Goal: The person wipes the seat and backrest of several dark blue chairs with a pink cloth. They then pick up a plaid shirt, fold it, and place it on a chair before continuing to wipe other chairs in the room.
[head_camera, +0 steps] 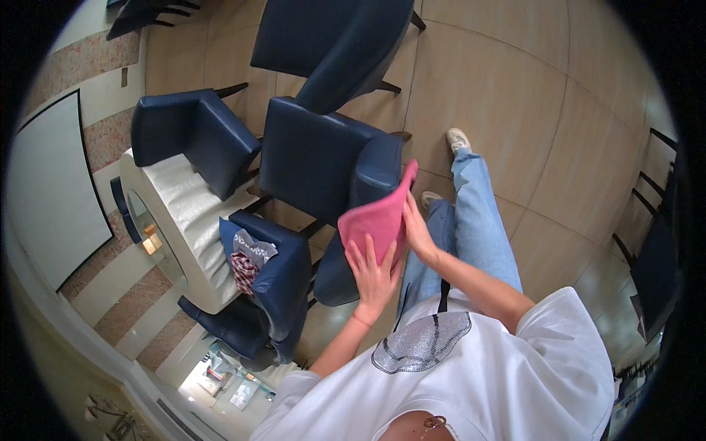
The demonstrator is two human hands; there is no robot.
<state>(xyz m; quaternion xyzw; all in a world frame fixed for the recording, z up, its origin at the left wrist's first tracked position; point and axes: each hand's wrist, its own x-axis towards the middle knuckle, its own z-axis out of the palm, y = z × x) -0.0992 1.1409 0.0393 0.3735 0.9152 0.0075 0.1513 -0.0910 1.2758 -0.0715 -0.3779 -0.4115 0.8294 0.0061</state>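
A folded pink cloth (pixel 372 223) is between my two hands, in front of the blue chairs. My left hand (pixel 375 270) lies on its near face with the fingers spread; the thumb side is partly hidden. Along the cloth's right edge, the fingers of my right hand (pixel 417 229) press flat, and their tips are partly out of sight. One corner of the cloth sticks up and away from me. Just beyond it stands a dark blue upholstered chair (pixel 309 160), and part of another blue seat (pixel 333 275) shows below the cloth.
A grey printed cloth (pixel 253 246) and a red-and-white checked cloth (pixel 242 271) lie on a blue chair (pixel 284 281). Left of it stands a round table with a pale skirt (pixel 190 206) and a glass turntable (pixel 157 237). More chairs (pixel 353 44) stand ahead on the tiled floor (pixel 496 82).
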